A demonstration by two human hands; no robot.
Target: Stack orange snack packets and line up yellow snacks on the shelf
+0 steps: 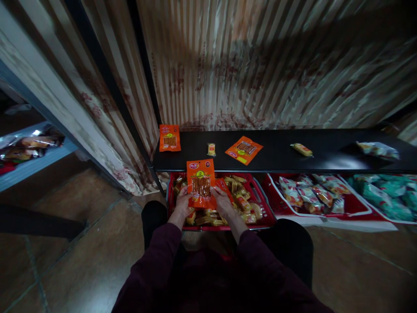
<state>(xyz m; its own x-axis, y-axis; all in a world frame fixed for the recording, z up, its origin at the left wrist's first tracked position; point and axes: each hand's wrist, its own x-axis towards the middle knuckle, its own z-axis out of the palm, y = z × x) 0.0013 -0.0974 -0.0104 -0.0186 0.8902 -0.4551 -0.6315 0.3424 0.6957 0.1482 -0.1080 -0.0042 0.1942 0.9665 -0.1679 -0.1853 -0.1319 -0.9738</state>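
Observation:
An orange snack packet (pixel 201 184) with a clear window showing brown sticks is held upright between my hands. My left hand (pixel 183 203) grips its lower left edge, and my right hand (pixel 223 202) grips its lower right edge. Beneath them sits a red basket (pixel 260 195) filled with small yellow-wrapped snacks (pixel 243 202). Another orange packet (pixel 224 187) lies in the basket, partly hidden behind my right hand. On the black shelf (pixel 195 161) ahead lie an upright-facing orange packet (pixel 170 139), a tilted orange packet (pixel 244 150) and a small yellow snack (pixel 211 149) between them.
Farther right on the shelf lie a yellow snack (pixel 301 150) and a white-wrapped packet (pixel 378 150). Below stand a basket of white-red packets (pixel 314 195) and one of green packets (pixel 387 195). A striped curtain (pixel 260 65) hangs behind; a black post (pixel 143 65) rises at left.

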